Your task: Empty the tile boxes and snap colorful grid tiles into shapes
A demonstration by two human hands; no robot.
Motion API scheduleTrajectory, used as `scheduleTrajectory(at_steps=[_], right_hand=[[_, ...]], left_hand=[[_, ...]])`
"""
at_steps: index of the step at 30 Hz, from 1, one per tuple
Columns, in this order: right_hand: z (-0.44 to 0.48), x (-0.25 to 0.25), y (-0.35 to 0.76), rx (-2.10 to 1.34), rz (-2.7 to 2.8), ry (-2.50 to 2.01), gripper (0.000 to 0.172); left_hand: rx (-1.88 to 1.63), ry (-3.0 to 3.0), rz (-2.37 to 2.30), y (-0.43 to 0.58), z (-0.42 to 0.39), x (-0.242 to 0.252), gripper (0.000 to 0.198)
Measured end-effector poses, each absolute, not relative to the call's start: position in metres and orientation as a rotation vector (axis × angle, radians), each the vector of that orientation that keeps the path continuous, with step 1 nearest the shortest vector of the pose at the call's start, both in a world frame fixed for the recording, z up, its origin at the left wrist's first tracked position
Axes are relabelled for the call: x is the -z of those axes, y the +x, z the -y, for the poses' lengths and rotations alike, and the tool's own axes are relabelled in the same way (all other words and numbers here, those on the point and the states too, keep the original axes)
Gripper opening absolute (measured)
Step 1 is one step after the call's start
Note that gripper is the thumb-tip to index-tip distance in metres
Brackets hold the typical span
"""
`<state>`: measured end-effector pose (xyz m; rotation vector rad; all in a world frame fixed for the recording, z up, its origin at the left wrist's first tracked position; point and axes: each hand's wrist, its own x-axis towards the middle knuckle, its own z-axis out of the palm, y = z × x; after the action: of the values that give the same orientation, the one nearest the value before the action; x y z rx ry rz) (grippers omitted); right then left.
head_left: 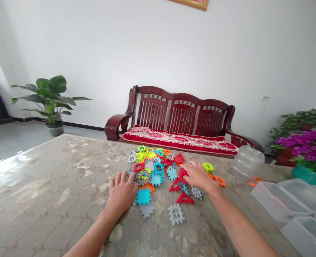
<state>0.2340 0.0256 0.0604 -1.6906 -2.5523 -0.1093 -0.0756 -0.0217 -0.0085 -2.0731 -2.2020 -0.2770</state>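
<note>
A loose pile of plastic interlocking tiles lies on the table in the head view. My left hand (122, 191) rests flat at the pile's left edge, fingers apart, beside a blue square tile (143, 196) and a grey tile (147, 210). My right hand (198, 175) reaches over the pile's right side with fingers stretched out, at some red tiles (183, 175); whether it touches them is hard to tell. Nearer to me lie a red triangular tile (185, 198) and a grey window-shaped tile (176, 215). Yellow-green tiles (141, 156) sit at the far side.
Clear plastic boxes (270, 201) stand at the right, with a clear round container (247, 162) behind them. Orange tiles (219, 180) lie right of my right hand. A wooden bench (183, 112) stands beyond the table, a potted plant (53, 103) at the left, purple flowers (305, 146) at right.
</note>
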Motion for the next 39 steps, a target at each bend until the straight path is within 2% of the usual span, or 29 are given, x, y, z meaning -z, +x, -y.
scheduleTrajectory(at_steps=[12, 18, 23, 25, 30, 35, 39], right_hand=[[-0.024, -0.058, 0.236, 0.125, 2.628, -1.696, 0.037], [-0.01, -0.054, 0.228, -0.244, 2.325, -1.571, 0.044], [0.003, -0.038, 0.197, -0.865, 1.835, -1.377, 0.047], [0.006, -0.024, 0.186, -0.961, 1.772, -1.367, 0.046], [0.004, -0.004, 0.184, -0.662, 1.843, -1.493, 0.049], [0.012, -0.016, 0.193, -0.492, 2.06, -1.485, 0.054], [0.026, -0.022, 0.183, -0.412, 2.28, -1.447, 0.071]], left_hand=[[0.3, -2.078, 2.195, -0.077, 0.021, 0.009, 0.048], [0.318, -2.087, 2.177, -0.077, 0.021, 0.01, 0.047], [0.326, -2.084, 2.158, -0.078, 0.021, 0.012, 0.048], [0.333, -2.084, 2.16, -0.078, 0.021, 0.013, 0.047], [0.329, -2.08, 2.154, -0.078, 0.02, 0.014, 0.048], [0.322, -2.08, 2.157, -0.077, 0.02, 0.014, 0.048], [0.319, -2.08, 2.158, -0.077, 0.02, 0.013, 0.049]])
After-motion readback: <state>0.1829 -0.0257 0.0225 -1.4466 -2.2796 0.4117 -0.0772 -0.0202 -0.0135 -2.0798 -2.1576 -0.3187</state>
